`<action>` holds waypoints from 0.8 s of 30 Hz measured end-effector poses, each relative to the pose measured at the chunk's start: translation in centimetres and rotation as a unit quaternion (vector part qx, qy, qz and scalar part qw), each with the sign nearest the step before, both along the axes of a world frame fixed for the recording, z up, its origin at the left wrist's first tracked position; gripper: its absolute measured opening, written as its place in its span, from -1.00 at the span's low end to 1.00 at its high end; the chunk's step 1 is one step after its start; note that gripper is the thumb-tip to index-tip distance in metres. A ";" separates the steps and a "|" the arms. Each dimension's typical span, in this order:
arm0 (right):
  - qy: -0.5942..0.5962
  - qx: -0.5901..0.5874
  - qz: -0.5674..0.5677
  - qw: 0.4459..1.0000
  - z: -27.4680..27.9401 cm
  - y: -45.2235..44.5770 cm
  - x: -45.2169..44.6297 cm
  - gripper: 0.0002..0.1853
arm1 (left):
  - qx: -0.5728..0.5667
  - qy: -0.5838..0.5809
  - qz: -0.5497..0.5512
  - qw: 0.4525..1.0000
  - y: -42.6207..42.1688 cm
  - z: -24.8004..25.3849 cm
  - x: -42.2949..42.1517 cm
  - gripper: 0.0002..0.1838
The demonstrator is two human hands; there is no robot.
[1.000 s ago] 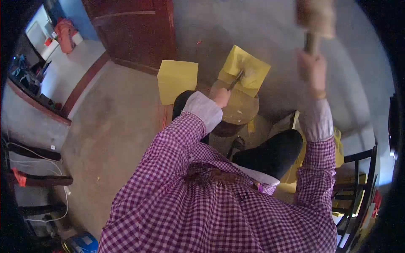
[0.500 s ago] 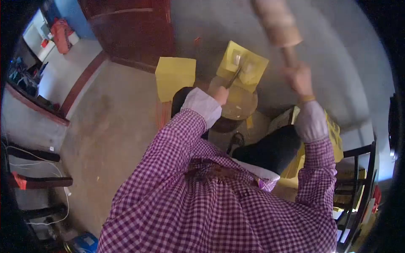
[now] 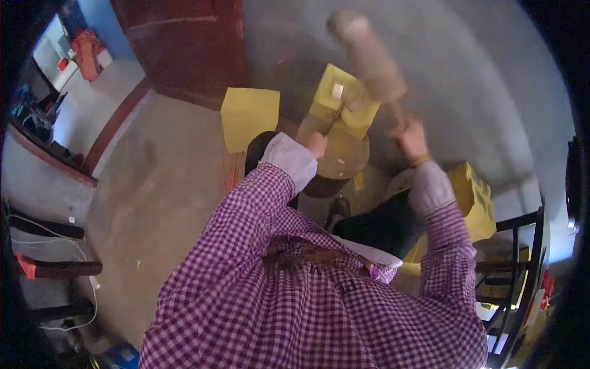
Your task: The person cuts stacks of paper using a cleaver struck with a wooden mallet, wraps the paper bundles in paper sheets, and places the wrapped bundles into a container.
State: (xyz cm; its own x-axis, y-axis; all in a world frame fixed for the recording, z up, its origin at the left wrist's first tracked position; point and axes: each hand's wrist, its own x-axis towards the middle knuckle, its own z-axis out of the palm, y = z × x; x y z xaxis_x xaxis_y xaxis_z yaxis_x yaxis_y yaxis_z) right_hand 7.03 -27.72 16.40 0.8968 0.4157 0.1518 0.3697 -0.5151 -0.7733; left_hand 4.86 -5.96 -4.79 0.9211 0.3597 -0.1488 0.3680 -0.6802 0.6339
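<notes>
My right hand (image 3: 410, 140) is closed round the thin handle of a wooden mallet (image 3: 376, 64), whose thick head is smeared by motion. The mallet is raised beside and above a stack of yellow paper (image 3: 361, 118). My left hand (image 3: 316, 146) grips a slim dark punch-like tool (image 3: 334, 120), its far end against the yellow paper. Small pale rectangular patches show on that stack. The paper rests on a round wooden block (image 3: 347, 157), partly under my left hand. Whether the tool's tip pierces the paper cannot be made out.
Another stack of yellow paper (image 3: 251, 120) stands to the left of the block. More yellow paper bundles (image 3: 473, 200) lie at right, near a dark chair (image 3: 522, 270). A grey wall and a red-brown door (image 3: 184, 49) rise behind. Dark wooden legs and white cables lie at far left.
My right hand has swung the mallet down and to the left, toward the paper. My left hand keeps the tool on the stack. The whole view has shifted slightly.
</notes>
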 end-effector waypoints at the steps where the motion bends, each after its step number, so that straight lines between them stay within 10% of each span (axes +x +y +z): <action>1: 0.045 0.057 -0.006 0.997 3.3 0.5 -0.3 -0.74 | -0.001 0.007 0.001 1.000 -0.2 0.3 -0.7 -0.48; 6: -0.086 0.265 0.028 0.960 8.2 4.1 1.9 -0.76 | -0.066 -0.004 0.025 0.997 -0.2 1.5 -1.8 -0.45; 11: -0.404 -0.070 0.014 0.912 -15.9 1.2 3.4 -0.39 | -0.103 0.010 0.025 0.994 1.2 0.5 0.1 -0.48; 16: 0.160 -0.009 0.005 0.987 -4.4 1.0 0.2 -0.83 | 0.040 -0.035 -0.081 0.995 0.4 -3.3 -0.4 -0.53; 19: 0.045 0.090 0.034 0.994 3.0 1.4 0.9 -0.82 | 0.104 -0.047 -0.055 0.992 0.5 -9.2 2.7 -0.55; 24: -0.174 0.214 0.061 0.959 0.5 5.5 1.6 -0.83 | -0.094 -0.026 0.083 0.992 -0.7 -1.5 -1.0 -0.55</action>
State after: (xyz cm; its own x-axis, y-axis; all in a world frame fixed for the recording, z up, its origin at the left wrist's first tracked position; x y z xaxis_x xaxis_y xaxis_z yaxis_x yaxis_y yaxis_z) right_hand 8.65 -22.26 16.95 0.7097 0.3468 0.6132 0.6811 -0.1151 -0.7231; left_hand 3.87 -6.70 -6.25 0.8599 0.4771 -0.1815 0.4285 -0.4813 0.7647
